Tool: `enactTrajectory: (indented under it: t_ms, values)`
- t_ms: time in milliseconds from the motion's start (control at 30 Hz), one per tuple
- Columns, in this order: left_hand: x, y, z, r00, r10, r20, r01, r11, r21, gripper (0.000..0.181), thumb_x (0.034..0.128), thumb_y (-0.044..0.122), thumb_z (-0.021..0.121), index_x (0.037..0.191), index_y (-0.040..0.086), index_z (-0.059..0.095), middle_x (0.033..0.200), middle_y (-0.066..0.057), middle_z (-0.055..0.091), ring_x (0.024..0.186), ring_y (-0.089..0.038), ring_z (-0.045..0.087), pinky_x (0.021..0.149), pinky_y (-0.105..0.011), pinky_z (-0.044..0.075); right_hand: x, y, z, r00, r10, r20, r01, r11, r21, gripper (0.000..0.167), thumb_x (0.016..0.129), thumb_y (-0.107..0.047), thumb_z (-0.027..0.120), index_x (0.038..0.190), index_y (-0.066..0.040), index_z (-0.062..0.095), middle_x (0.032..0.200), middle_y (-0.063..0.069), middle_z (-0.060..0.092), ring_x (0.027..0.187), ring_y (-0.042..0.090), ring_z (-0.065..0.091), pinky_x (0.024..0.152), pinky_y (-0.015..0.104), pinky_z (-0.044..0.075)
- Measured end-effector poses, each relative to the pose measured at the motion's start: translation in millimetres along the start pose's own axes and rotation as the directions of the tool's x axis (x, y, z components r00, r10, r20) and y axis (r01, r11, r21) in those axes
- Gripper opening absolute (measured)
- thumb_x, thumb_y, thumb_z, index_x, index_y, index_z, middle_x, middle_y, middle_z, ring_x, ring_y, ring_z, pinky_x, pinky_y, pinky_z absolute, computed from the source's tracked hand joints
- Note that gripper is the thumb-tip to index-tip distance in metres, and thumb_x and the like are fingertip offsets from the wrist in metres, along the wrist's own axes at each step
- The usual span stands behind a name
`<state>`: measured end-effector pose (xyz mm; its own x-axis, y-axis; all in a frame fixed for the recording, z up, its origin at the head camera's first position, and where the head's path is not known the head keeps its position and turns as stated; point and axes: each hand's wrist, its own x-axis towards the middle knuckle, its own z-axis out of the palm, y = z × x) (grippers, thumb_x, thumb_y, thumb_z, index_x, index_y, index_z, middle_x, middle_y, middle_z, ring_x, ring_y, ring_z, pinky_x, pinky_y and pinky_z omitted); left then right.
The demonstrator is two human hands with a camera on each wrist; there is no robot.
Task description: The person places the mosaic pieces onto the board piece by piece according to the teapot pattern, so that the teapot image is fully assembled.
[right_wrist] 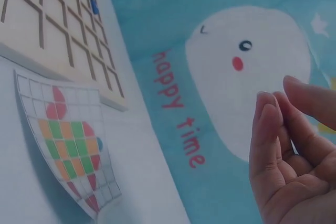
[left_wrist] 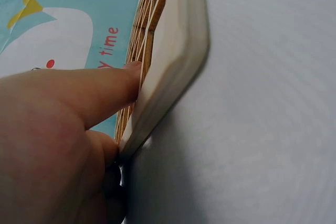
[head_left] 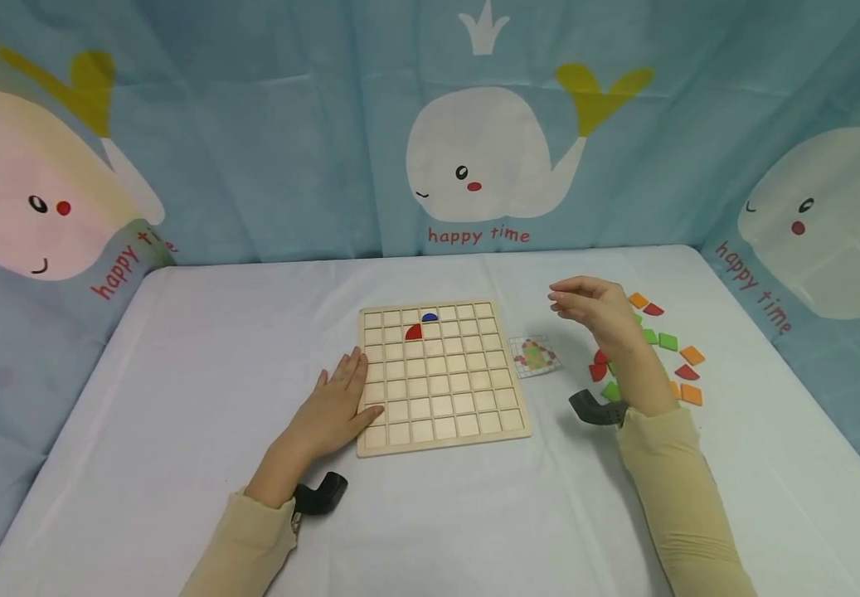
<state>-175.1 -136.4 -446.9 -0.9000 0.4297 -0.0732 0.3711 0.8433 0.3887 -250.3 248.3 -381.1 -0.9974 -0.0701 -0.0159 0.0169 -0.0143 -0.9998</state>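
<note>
Grip, left (head_left: 327, 414): at the left edge of the board (head_left: 439, 386); fingers extended along the frame, thumb tip laid over the rim onto the cells; in contact only, clamped on no piece.
Board: landmark for all positions; square-celled wooden grid lying on the white-covered desk (head_left: 198, 356); most cells bare.
Red piece (head_left: 414, 332): seated in the board's second row from the far edge, just left of the middle column; curved side toward the far left.
Blue piece (head_left: 430, 317): in the board's far row, middle column, diagonally adjacent to the red piece.
Card (head_left: 536, 356): just beside the board's right edge; printed grid with orange and green squares and red rounded shapes.
Grid filling (step in hand): judged to be at an early stage; two cells occupied, card probably serving as reference.
Grip, right (head_left: 597, 311): raised to the right of the board, past the card; fingers loosely bent, thumb and fingertips near each other but apart, no piece visible between them.
Loose pieces (head_left: 668, 341): farther right of the board; orange squares (head_left: 692, 394), green squares (head_left: 649, 337) and red shapes (head_left: 597, 372), partly hidden by the right forearm (head_left: 646, 377).
Piece selection (next move): would call for matching a shape to the card, pinching it by its edges and aligning its corners with the correct board cell.
</note>
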Motion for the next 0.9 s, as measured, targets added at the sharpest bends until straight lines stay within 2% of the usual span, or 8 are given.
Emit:
enactTrajectory:
  t_ms: [133,233,433,567,767,900]
  values:
    - [-0.9,-1.8,0.9,1.000,-0.009,-0.001,0.009,1.000,0.001,0.079,0.0955,0.035,0.053,0.146,-0.010,0.013,0.154,-0.023,0.008,0.141,-0.037,0.009,0.109,-0.058,0.012,-0.2,-3,-9,1.000,0.001,-0.012,-0.001,0.999,0.033,0.009,0.090,-0.008,0.064,0.096,-0.006,0.070,0.098,0.003,0.066,0.083,0.014,0.065,0.077,0.021,0.052]
    - [-1.8,-2.2,0.6,1.000,-0.012,-0.004,0.012,1.000,-0.002,0.078,0.0953,0.035,0.054,0.146,-0.010,0.014,0.154,-0.023,0.008,0.141,-0.037,0.010,0.109,-0.058,0.012,-1.4,-6,-19,1.000,-0.009,-0.023,0.011,0.996,0.092,0.009,0.089,-0.005,0.063,0.095,-0.005,0.071,0.096,0.004,0.067,0.082,0.015,0.065,0.076,0.021,0.052]
    - [-2.3,-1.2,-1.4,1.000,-0.010,-0.008,0.010,1.000,-0.006,0.078,0.0951,0.035,0.054,0.146,-0.010,0.015,0.154,-0.023,0.009,0.141,-0.037,0.010,0.109,-0.058,0.012,-5.3,-9,-44,0.990,-0.008,-0.144,0.024,0.994,0.108,0.009,0.088,-0.008,0.066,0.092,-0.006,0.073,0.090,0.002,0.068,0.077,0.014,0.065,0.073,0.021,0.053]
    - [-0.2,-2.0,0.8,1.000,0.004,-0.010,-0.004,1.000,-0.008,0.078,0.0955,0.035,0.053,0.146,-0.010,0.015,0.154,-0.024,0.009,0.141,-0.038,0.010,0.109,-0.059,0.012,-6.8,-5,-65,0.969,0.030,-0.246,-0.004,0.995,0.104,0.008,0.088,-0.010,0.066,0.090,-0.010,0.074,0.088,-0.001,0.067,0.076,0.012,0.065,0.073,0.019,0.053]
    - [0.1,-1.5,1.5,1.000,0.005,-0.012,-0.005,1.000,-0.011,0.078,0.0950,0.035,0.054,0.146,-0.010,0.015,0.154,-0.024,0.009,0.141,-0.038,0.010,0.109,-0.059,0.012,-1.3,3,-98,0.932,0.133,-0.338,-0.083,0.984,0.158,0.007,0.083,-0.013,0.072,0.090,-0.011,0.074,0.089,-0.002,0.066,0.079,0.013,0.064,0.075,0.019,0.052]
    - [-0.3,-1.4,0.9,1.000,0.014,-0.026,-0.015,0.999,-0.028,0.078,0.0945,0.033,0.055,0.145,-0.011,0.017,0.153,-0.025,0.010,0.141,-0.039,0.012,0.108,-0.060,0.013,6.3,11,-117,0.901,0.179,-0.394,-0.152,0.983,0.099,0.008,0.083,-0.020,0.073,0.088,-0.015,0.073,0.088,-0.005,0.066,0.080,0.011,0.063,0.073,0.017,0.052]
